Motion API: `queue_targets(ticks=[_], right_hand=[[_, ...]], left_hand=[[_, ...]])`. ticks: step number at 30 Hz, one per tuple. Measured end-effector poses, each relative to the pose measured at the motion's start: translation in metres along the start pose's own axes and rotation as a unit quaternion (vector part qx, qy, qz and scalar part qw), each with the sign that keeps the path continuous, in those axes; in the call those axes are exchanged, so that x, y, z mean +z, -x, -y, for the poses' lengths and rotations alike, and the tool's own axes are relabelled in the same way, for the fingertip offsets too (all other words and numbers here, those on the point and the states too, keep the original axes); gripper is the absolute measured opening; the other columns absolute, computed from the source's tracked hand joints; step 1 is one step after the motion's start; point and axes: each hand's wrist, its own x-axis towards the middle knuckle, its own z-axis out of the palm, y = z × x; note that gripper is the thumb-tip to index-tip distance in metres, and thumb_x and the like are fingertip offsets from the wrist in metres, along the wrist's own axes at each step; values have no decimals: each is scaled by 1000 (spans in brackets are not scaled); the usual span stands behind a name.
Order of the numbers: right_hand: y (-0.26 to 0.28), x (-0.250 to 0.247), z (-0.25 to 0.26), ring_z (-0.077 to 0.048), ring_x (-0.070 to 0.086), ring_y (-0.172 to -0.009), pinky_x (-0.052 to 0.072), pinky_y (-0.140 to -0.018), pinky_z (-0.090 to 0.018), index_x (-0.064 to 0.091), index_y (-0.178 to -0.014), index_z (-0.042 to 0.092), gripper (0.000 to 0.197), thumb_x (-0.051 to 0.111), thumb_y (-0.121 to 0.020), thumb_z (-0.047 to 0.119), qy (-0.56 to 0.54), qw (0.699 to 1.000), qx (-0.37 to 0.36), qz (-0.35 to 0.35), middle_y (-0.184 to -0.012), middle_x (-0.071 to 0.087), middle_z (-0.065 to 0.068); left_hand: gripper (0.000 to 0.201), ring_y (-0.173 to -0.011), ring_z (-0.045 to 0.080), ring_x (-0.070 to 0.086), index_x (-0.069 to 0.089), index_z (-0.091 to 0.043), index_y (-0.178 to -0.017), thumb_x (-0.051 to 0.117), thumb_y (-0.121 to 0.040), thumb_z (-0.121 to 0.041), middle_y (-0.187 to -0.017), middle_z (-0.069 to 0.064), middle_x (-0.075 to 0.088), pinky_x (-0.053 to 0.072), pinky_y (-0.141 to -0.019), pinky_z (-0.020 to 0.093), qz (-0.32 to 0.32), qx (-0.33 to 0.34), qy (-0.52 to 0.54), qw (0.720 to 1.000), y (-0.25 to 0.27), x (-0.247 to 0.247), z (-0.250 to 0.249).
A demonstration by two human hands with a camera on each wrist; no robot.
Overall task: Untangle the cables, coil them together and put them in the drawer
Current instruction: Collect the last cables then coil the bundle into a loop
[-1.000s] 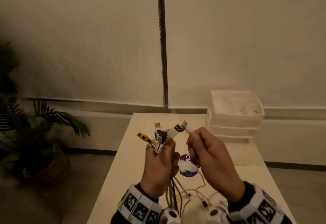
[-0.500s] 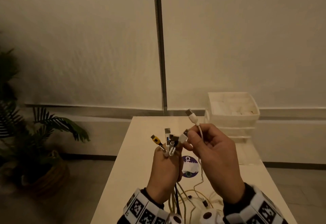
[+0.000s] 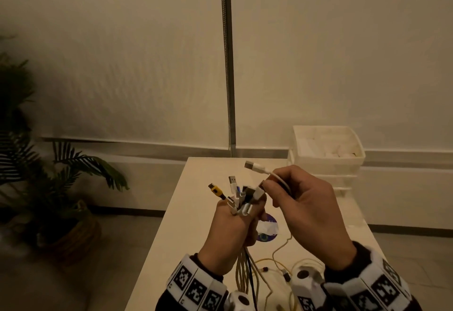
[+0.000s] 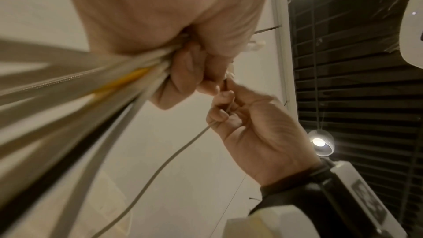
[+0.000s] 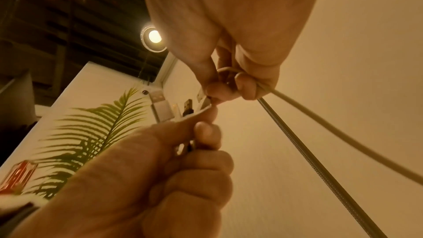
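Observation:
My left hand grips a bundle of cables above the table, their plugs fanned out over the fist: a yellow plug, a silver USB plug and white ones. The bundle runs out under the left palm in the left wrist view. My right hand pinches one white cable just right of the bundle, its USB plug pointing up and left. That cable trails from the curled right fingers. Loose yellow and white cable ends lie on the table.
A white stack of drawers stands at the table's far right corner, its top drawer open and holding white items. A round purple sticker lies under the hands. A potted palm stands on the floor to the left.
My right hand has lifted the white cable's plug up and away from the fan of plugs, sliding along it. The left hand keeps its grip on the bundle.

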Motion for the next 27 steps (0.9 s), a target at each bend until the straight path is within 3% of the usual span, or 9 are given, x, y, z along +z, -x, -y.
queue_targets(ticks=[2, 4, 9, 15, 18, 21, 24, 27], right_hand=[[-2, -3, 0, -11, 63, -72, 52, -63, -17, 64, -86, 25, 9, 63, -89, 17, -2, 1000, -20, 16, -76, 66, 10], [-4, -8, 2, -7, 63, -75, 49, -65, -13, 63, -88, 22, 7, 61, -90, 16, 26, 997, -62, 33, -75, 64, 14], [-9, -16, 6, 1, 57, -74, 42, -66, -4, 64, -89, 18, 9, 56, -89, 22, 53, 988, -118, 81, -79, 59, 18], [-3, -13, -1, 6, 59, -76, 41, -68, -2, 67, -92, 19, 9, 62, -86, 15, 63, 990, -96, 79, -79, 61, 21], [-2, -13, 0, -1, 64, -78, 46, -68, -6, 67, -89, 23, 10, 67, -87, 13, -2, 998, -40, 48, -78, 68, 12], [-2, -16, 3, -8, 63, -70, 51, -64, -17, 70, -89, 20, 11, 60, -90, 16, -88, 993, 47, 70, -78, 68, 3], [0, -18, 3, -15, 54, -63, 47, -57, -22, 71, -87, 12, 23, 51, -91, 24, -227, 959, 155, 68, -73, 66, -1], [0, -20, 2, -19, 51, -65, 41, -61, -30, 73, -82, 10, 30, 47, -95, 17, -318, 913, 249, 47, -74, 62, -7]], left_hand=[[26, -41, 13, 27, 59, -25, -59, 71, -77, -40, -50, -3, 36, 29, -47, 24, 23, 13, 1, 1000, 3, -3, -2], [28, -43, 14, 27, 54, -24, -61, 72, -76, -38, -50, -3, 32, 28, -48, 25, 52, 8, 10, 999, 5, -4, -4], [26, -48, 18, 16, 51, -21, -61, 70, -75, -31, -55, 4, 20, 16, -50, 31, 84, -34, 65, 994, 6, -2, -8], [28, -50, 19, 11, 45, -15, -66, 70, -69, -26, -56, 4, 17, 14, -48, 29, 80, -50, 75, 993, 5, 6, -10], [22, -50, 18, 13, 52, -15, -69, 72, -70, -24, -55, 2, 21, 17, -46, 25, 66, -42, 87, 993, 3, 10, -13], [20, -47, 15, 18, 56, -16, -66, 70, -79, -22, -58, 4, 20, 20, -44, 22, 42, -38, 92, 994, 3, 10, -12], [41, -53, 21, 13, 38, -1, -68, 73, -77, -22, -65, 12, 14, 23, -43, 19, 10, -22, 74, 997, 3, 10, -10], [45, -52, 19, 14, 30, -4, -67, 70, -79, -18, -65, 12, 13, 25, -41, 17, -15, -3, 60, 998, 2, 11, -12]])
